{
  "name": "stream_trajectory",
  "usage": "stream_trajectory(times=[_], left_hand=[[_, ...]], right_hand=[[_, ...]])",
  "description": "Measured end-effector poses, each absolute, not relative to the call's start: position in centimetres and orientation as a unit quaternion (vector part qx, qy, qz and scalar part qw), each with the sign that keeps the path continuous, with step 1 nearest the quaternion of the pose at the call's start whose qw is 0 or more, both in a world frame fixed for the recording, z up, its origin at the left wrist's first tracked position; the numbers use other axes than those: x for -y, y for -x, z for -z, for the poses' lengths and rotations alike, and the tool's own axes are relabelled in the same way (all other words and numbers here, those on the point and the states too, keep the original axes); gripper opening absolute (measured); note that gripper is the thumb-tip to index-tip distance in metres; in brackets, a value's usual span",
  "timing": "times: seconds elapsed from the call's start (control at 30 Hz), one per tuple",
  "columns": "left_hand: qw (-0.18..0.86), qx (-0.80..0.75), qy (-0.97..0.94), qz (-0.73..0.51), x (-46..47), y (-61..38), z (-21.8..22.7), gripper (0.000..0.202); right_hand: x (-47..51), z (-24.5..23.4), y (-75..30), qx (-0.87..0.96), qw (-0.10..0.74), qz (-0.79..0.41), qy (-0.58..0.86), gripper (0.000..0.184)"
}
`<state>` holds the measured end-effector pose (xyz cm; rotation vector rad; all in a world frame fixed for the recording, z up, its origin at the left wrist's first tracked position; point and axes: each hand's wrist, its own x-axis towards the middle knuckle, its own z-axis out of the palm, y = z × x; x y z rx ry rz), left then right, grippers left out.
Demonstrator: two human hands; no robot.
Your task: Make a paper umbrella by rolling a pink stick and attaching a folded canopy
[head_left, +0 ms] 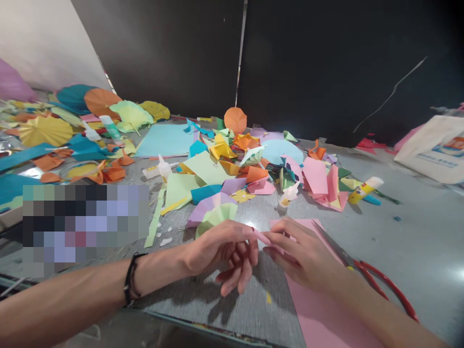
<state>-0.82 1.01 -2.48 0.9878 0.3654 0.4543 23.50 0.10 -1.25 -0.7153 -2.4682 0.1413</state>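
A thin pink paper roll [261, 237] is being pinched btwn left hand [217, 251] & right hand [304, 256] fingers; w/ loose grip it's likely being let unroll onto the pink sheet [319, 319] near the red scissors [377, 285].

The paper [315, 309] under the hands is pink. The scissors [384, 285] have red handles. The wrist band [131, 285] is black. The round fan [235, 120] is orange. The glue bottle [364, 189] is yellow and white. The table [416, 241] is grey.
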Motion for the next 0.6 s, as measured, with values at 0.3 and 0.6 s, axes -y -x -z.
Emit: stream_trajectory(times=[0.3, 0.6], left_hand=[[0.853, -0.149, -0.451, -0.218, -1.34, 0.88, 2.57, 0.059], [0.801, -0.224, -0.499, -0.244, -0.89, 0.71, 1.83, 0.026]], right_hand=[[0.04, 0.77, -23.25, 0.860, 0.351, -0.153, 0.336, 0.017], [-0.58, 1.38, -23.50, 0.833, 0.360, -0.214, 0.363, 0.013]])
